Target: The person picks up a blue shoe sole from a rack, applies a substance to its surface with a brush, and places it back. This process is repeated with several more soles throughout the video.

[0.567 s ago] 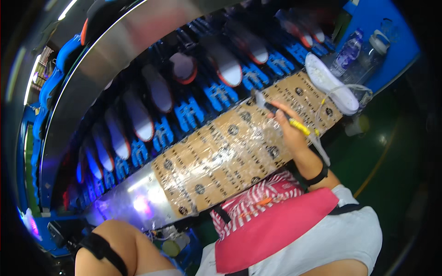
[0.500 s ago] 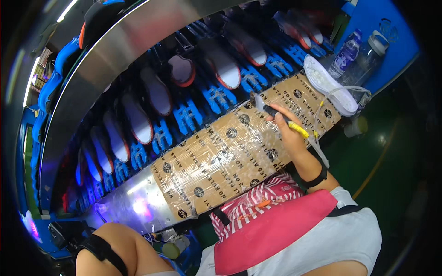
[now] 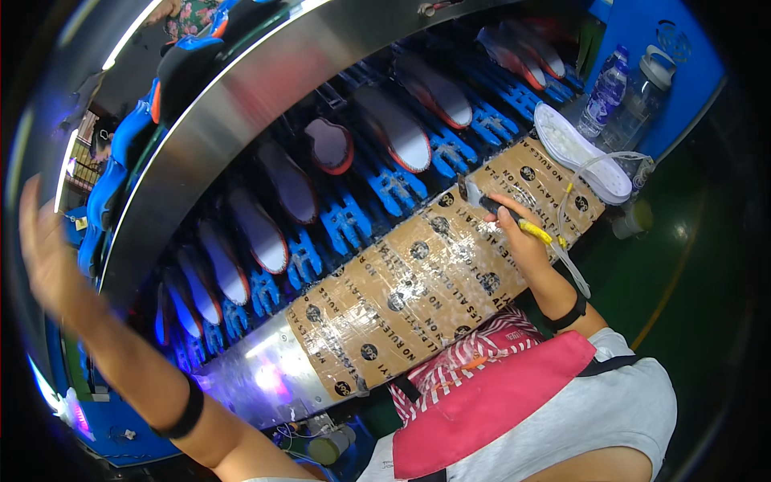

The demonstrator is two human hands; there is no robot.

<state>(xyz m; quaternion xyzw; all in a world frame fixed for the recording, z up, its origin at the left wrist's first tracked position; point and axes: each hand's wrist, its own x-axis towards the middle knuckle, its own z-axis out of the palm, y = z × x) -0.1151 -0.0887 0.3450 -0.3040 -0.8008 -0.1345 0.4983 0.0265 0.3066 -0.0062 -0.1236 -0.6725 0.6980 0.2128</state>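
Observation:
My right hand [image 3: 520, 239] is closed round the dark handle of a brush [image 3: 474, 193], whose bristles point toward the machine. Yellow wrapping and a pale tube [image 3: 574, 273] trail from the handle's rear end. Beneath the brush lies a cardboard-covered ledge [image 3: 385, 321], wrapped in clear film. Just beyond it, shoe soles [image 3: 329, 146] with grey-white faces and red rims rest on blue holders [image 3: 345, 225] in a long row. At the far left my left hand [image 3: 50, 257] is raised, blurred, its fingers stretched upward near blue-and-black shoe soles [image 3: 120, 153] on the upper level.
A metal hood edge [image 3: 265, 88] curves above the row. At the right end stand a white sole-shaped tray [image 3: 614, 181] with pale residue, a bottle [image 3: 604, 100] and a clear jug [image 3: 642, 104]. A bare metal plate [image 3: 249, 377] continues the ledge leftward. Part of another person [image 3: 193, 18] shows at top left.
My left arm has swung up from the lower left to the upper level. The whole view has shifted slightly. The right hand still grips the brush over the ledge's far edge.

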